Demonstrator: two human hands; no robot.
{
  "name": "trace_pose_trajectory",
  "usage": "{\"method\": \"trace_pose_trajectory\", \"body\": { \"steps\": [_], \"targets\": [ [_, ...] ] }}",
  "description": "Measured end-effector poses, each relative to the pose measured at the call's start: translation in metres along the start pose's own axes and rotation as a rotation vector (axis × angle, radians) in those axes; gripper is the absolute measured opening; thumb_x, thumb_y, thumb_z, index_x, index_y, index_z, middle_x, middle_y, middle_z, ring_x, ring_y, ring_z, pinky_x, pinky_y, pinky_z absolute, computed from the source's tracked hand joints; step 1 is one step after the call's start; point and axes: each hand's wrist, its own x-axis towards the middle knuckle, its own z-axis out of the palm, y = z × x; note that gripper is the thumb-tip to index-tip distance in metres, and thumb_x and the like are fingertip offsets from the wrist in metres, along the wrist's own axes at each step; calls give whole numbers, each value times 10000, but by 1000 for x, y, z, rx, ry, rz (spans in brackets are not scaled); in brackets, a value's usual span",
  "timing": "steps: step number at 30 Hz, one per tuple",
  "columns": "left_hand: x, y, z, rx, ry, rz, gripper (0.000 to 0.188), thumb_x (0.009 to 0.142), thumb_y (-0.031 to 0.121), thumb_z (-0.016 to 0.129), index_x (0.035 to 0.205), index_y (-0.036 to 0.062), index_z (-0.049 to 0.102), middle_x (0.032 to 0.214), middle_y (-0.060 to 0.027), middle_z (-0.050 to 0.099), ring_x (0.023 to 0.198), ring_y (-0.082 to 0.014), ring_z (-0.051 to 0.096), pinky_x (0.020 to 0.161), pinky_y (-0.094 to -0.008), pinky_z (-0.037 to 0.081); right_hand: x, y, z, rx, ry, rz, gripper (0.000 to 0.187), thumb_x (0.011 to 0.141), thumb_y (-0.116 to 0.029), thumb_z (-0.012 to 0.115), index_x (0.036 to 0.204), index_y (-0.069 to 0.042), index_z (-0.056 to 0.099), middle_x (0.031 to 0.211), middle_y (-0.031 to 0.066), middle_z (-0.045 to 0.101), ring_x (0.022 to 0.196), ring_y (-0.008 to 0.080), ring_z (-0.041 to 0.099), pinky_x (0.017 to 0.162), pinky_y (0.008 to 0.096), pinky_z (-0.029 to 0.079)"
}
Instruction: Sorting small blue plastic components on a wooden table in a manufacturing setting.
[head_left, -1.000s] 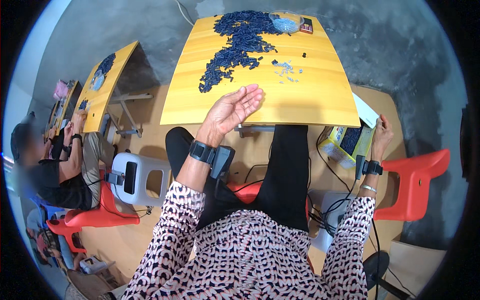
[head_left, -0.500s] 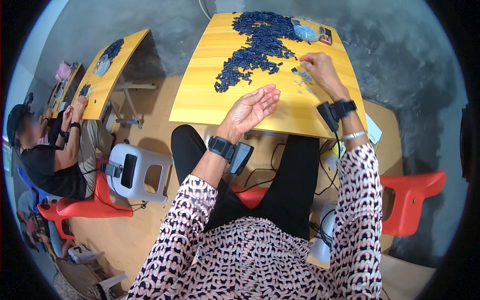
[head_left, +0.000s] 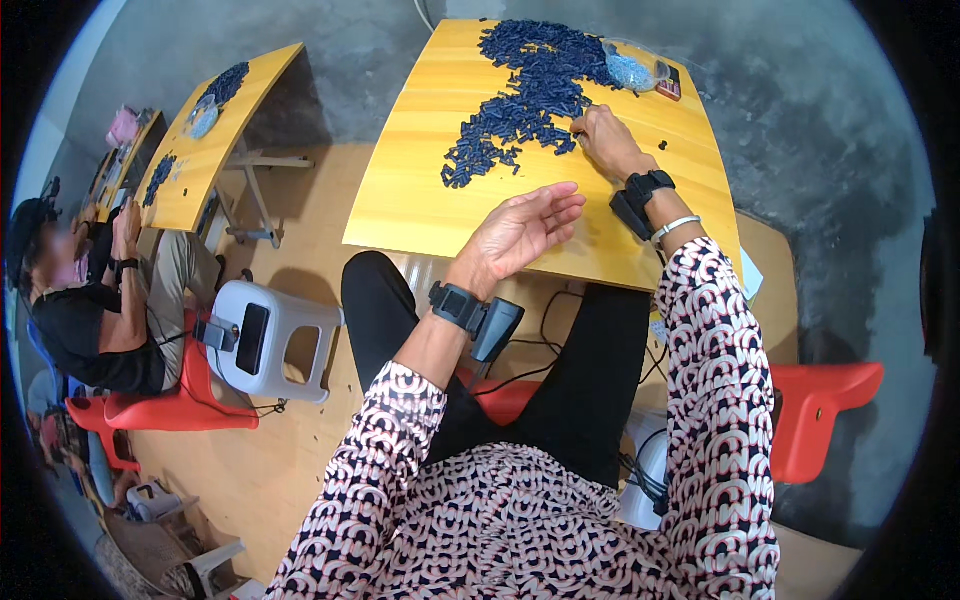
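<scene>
Small dark blue tube-shaped pieces (head_left: 520, 118) lie in a long heap across the far part of a yellow table (head_left: 400, 205). My right hand (head_left: 608, 140) is at the heap's right edge, thumb and forefinger drawn together. What is between those fingertips is too small to make out. My left hand (head_left: 525, 232) hovers over the table's near edge, palm turned up, fingers loosely bent and apart from the thumb. Nothing shows in it. A clear round container of small light blue pieces (head_left: 630, 72) stands by the heap's far right.
A red and dark box (head_left: 668, 82) sits beside the container. One dark piece (head_left: 663, 146) lies alone to the right. To the left, a person (head_left: 100, 300) sits at another yellow table (head_left: 190, 190). A grey stool (head_left: 275, 340) and a red stool (head_left: 815, 420) flank me.
My right hand has moved left, from beside the loose light pieces to the dark heap's edge. My left hand has shifted slightly right, its fingers more bent. The view has shifted a little.
</scene>
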Motion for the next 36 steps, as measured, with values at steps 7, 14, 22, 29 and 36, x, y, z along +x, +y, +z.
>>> {"method": "trace_pose_trajectory", "body": {
  "steps": [7,14,22,29,36],
  "targets": [
    [1,-4,2,-7,-9,14,341,896,194,530,1180,7,497,1117,-86,562,1006,-159,532,855,-295,455,-11,0,-8,38,10,25,159,763,-23,495,839,25,625,849,191,621,888,324,563,781,371,463],
    [3,-8,0,27,57,115,386,892,176,535,1222,-1,441,1109,-80,565,1000,-137,535,861,-288,451,-55,-30,-34,487,141,125,159,771,-74,547,856,14,648,686,166,624,638,233,604,622,333,470],
    [9,-12,3,72,139,165,291,896,101,516,1176,30,477,948,-33,583,856,-96,553,791,-256,449,-93,-55,-23,1041,99,228,173,824,-71,603,947,49,625,804,43,629,654,76,551,600,206,464],
    [8,-14,-3,97,58,192,299,876,59,538,1168,3,504,898,-51,592,815,-118,567,773,-254,485,-105,-74,-14,1313,180,299,201,800,-33,581,986,42,599,788,32,628,633,55,550,562,188,450],
    [6,-16,1,159,163,191,294,867,66,562,1133,-53,524,880,-68,602,787,-113,572,756,-250,495,-108,-80,-3,1310,279,310,256,765,-35,584,1004,57,578,790,61,636,669,85,592,583,200,468]
  ]
}}
